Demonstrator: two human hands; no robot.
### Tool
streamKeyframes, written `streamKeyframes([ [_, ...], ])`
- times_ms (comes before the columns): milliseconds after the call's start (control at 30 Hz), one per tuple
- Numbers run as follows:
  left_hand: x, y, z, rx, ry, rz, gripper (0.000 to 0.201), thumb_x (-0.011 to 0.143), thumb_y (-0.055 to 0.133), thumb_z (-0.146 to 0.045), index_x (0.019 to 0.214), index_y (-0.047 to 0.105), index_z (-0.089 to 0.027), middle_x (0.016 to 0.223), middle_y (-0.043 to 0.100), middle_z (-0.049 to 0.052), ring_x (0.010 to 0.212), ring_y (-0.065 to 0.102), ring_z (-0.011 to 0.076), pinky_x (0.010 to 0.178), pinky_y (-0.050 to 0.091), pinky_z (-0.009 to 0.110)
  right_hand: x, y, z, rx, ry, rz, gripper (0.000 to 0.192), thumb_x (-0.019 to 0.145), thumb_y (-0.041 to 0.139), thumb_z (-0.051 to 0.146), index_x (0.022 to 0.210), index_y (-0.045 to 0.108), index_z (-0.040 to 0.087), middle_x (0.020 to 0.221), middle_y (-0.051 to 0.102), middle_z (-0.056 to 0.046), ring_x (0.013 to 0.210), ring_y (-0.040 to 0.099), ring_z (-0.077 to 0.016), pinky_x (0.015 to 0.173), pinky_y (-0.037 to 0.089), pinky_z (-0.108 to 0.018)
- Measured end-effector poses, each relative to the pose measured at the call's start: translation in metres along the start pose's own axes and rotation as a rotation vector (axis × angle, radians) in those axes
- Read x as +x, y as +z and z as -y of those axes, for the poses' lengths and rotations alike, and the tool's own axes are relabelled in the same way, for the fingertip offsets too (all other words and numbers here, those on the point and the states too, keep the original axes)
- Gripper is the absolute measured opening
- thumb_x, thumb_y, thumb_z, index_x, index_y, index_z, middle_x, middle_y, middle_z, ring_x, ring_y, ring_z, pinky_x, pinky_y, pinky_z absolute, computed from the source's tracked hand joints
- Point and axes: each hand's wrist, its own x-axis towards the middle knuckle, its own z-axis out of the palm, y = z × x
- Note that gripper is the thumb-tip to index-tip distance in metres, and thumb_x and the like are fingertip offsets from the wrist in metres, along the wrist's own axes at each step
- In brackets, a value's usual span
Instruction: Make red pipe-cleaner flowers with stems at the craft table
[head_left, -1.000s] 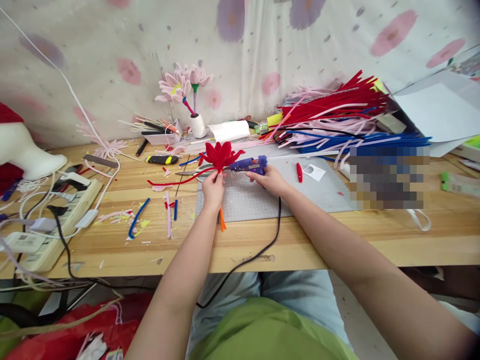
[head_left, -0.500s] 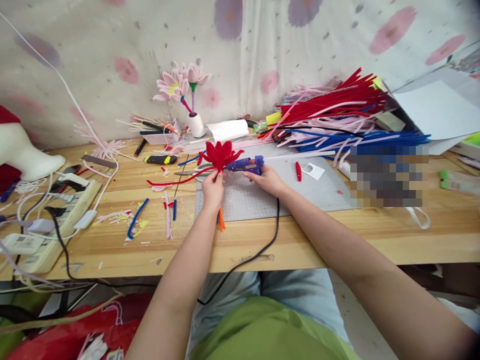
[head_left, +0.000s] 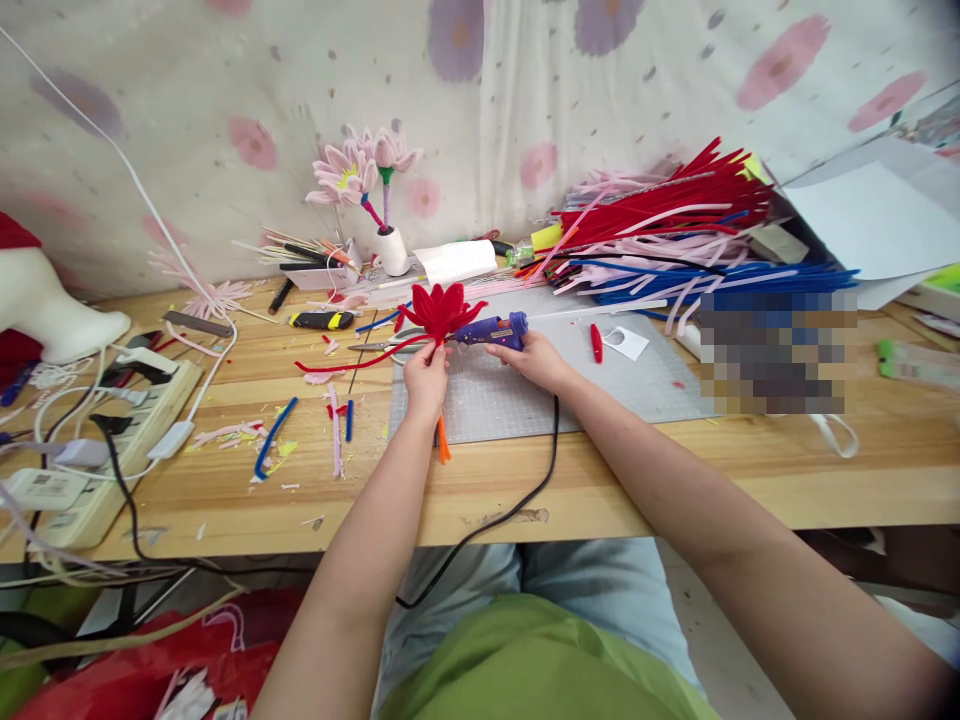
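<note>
My left hand [head_left: 426, 374] grips the stem of a red pipe-cleaner flower [head_left: 444, 306], with an orange stem end [head_left: 443, 440] sticking out below the fist. My right hand [head_left: 537, 360] holds a blue glue gun [head_left: 495, 330] whose nozzle points left and touches the base of the flower. The gun's black cord [head_left: 517, 500] runs over the table's front edge to my lap. Both hands are above a grey cutting mat [head_left: 600, 385] on the wooden table [head_left: 675, 480].
A heap of red, pink and blue pipe cleaners [head_left: 675, 230] lies at the back right. Scissors [head_left: 382, 343], a utility knife [head_left: 322, 320] and cut scraps lie left of the mat. Power strips with cables [head_left: 97, 440] sit far left. A small vase of pink flowers [head_left: 379, 200] stands at the back.
The glue gun has shifted slightly left, closer to the flower's base. Hands and flower otherwise stay in place.
</note>
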Motion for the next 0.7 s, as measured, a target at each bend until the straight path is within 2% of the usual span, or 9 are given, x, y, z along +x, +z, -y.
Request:
streamKeyframes([
  [100,0.0014,-0.0005,0.0018,-0.004,0.004,0.000,0.015,0.073,0.055,-0.017,0.082,0.065,-0.013,0.069,0.061,0.003,0.047,0.037,0.0037,0.041,0.025,0.016,-0.0004,-0.0003,0.0002,-0.011,-0.003,0.003,0.040,0.065,0.061,0.057,0.064,0.057,0.017,0.057,0.058,-0.001,0.055,0.050,-0.0124,0.056,0.042,-0.028],
  [267,0.0026,-0.0013,0.0036,0.007,0.017,0.002,0.014,0.073,0.055,-0.019,0.081,0.066,-0.013,0.069,0.061,0.003,0.047,0.038,0.0039,0.041,0.025,0.016,-0.0002,0.0006,-0.0012,0.015,-0.005,0.009,0.040,0.065,0.062,0.056,0.072,0.060,0.017,0.059,0.059,-0.001,0.056,0.051,-0.0124,0.058,0.042,-0.028],
  [600,0.0010,0.0002,0.0028,0.001,0.011,0.012,0.013,0.073,0.055,-0.019,0.078,0.066,-0.013,0.068,0.061,0.002,0.048,0.038,0.0042,0.041,0.025,0.016,0.0019,0.0024,-0.0067,0.052,-0.026,-0.004,0.042,0.062,0.063,0.058,0.070,0.060,0.017,0.057,0.057,0.000,0.055,0.050,-0.0120,0.056,0.042,-0.027],
  [700,0.0011,-0.0003,0.0022,-0.013,0.005,0.000,0.013,0.073,0.055,-0.018,0.080,0.065,-0.013,0.068,0.061,0.002,0.048,0.038,0.0040,0.041,0.025,0.016,0.0009,0.0013,-0.0058,0.024,-0.033,-0.011,0.041,0.063,0.064,0.056,0.076,0.063,0.017,0.058,0.057,0.000,0.057,0.051,-0.0127,0.057,0.043,-0.027],
])
